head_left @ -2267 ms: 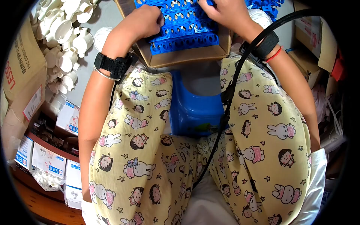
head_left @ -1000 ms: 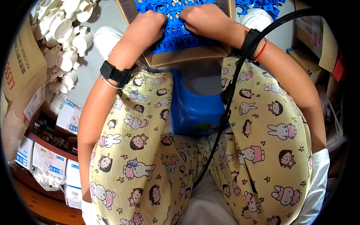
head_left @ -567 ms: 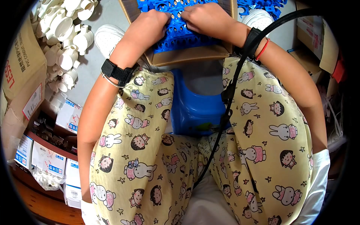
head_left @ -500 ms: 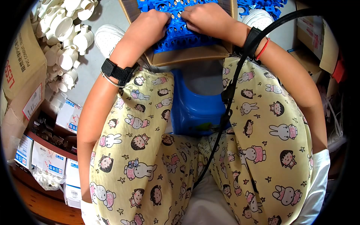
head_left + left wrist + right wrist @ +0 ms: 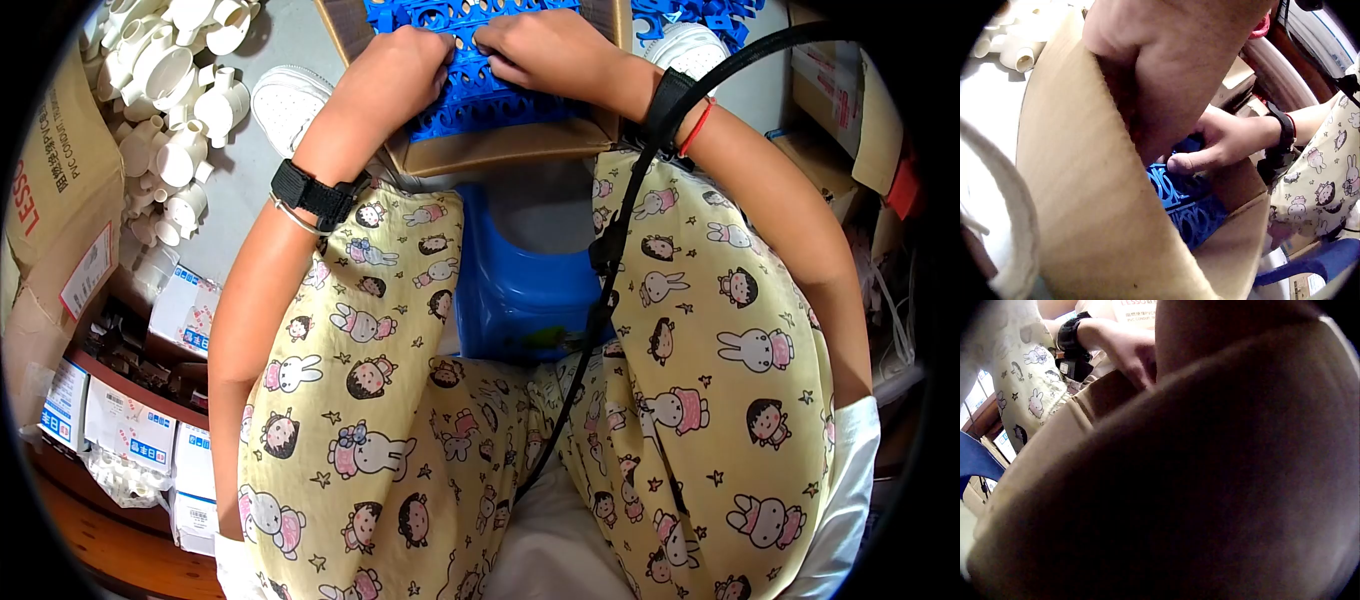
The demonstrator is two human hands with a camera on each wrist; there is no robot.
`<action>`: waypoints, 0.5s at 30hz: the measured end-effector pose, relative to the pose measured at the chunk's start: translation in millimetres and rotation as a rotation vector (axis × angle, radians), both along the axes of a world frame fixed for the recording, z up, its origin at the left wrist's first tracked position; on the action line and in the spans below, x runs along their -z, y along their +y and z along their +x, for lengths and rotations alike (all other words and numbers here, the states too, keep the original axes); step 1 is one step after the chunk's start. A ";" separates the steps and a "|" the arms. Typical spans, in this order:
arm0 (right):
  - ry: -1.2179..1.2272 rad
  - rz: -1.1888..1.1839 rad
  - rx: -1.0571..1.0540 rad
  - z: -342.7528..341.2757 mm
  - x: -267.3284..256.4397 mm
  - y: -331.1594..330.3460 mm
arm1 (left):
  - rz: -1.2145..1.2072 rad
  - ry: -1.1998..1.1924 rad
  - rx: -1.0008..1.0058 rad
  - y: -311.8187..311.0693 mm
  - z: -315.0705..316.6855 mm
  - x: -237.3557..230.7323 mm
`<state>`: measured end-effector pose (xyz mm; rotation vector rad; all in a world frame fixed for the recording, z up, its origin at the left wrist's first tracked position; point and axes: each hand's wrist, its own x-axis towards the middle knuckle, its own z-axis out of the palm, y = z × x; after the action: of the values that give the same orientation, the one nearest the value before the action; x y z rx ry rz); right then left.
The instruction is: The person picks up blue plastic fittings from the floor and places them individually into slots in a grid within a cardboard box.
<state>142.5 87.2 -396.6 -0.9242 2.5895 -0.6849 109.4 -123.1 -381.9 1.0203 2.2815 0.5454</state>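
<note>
Rows of blue plastic pipe clips [image 5: 490, 115] fill a cardboard box [image 5: 500, 158] between the person's feet. My left hand [image 5: 400, 75] reaches in from the left, its curled fingers gripping the clips near the middle row. Opposite it, my right hand [image 5: 545, 50] grips the clips with bent fingers, a short gap from the left. The left wrist view shows the right hand's thumb [image 5: 1186, 164] lying against the blue clips [image 5: 1188, 215] inside the box. Both hands' fingertips are partly hidden among the clips. In the right wrist view a dark box wall [image 5: 1210, 487] covers most of the work.
White pipe fittings [image 5: 180, 150] lie heaped on the floor at left, beside a tall carton [image 5: 60, 190]. More loose blue clips [image 5: 690, 15] lie behind the box. A blue stool [image 5: 520, 300] stands between the knees, and a black cable [image 5: 640, 190] crosses in front.
Over the earlier frames my right hand came in from the box's far right to the middle, near the left hand. Lately it has shifted slightly left, its fingers a little looser.
</note>
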 end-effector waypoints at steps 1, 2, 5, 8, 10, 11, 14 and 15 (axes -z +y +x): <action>-0.009 0.011 0.000 0.0 -0.9 -0.3 | -0.006 0.016 -0.001 -0.1 0.3 0.3; -0.008 0.011 -0.001 -0.1 -0.7 -0.4 | -0.013 0.032 -0.003 -0.4 0.6 1.0; -0.020 -0.010 0.000 -0.9 -0.3 -0.6 | -0.004 0.044 0.006 -1.2 -0.6 2.9; -0.048 0.001 0.001 -1.5 0.1 -0.4 | 0.002 0.061 0.006 -1.2 0.0 3.6; -0.038 -0.026 -0.015 -2.0 0.3 0.3 | 0.001 0.071 0.002 -1.4 1.7 3.6; -0.038 -0.026 -0.014 -2.1 0.0 0.3 | 0.001 0.082 -0.003 -1.7 2.6 4.1; -0.040 -0.017 -0.021 -1.8 -0.5 0.0 | -0.026 0.088 0.011 -2.1 3.3 5.0; -0.034 -0.018 -0.009 -1.6 -0.6 -0.3 | -0.027 0.088 0.011 -2.0 3.4 4.8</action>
<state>140.8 86.9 -396.0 -0.9213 2.5514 -0.7165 112.8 -125.1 -386.7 1.0630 2.3518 0.4724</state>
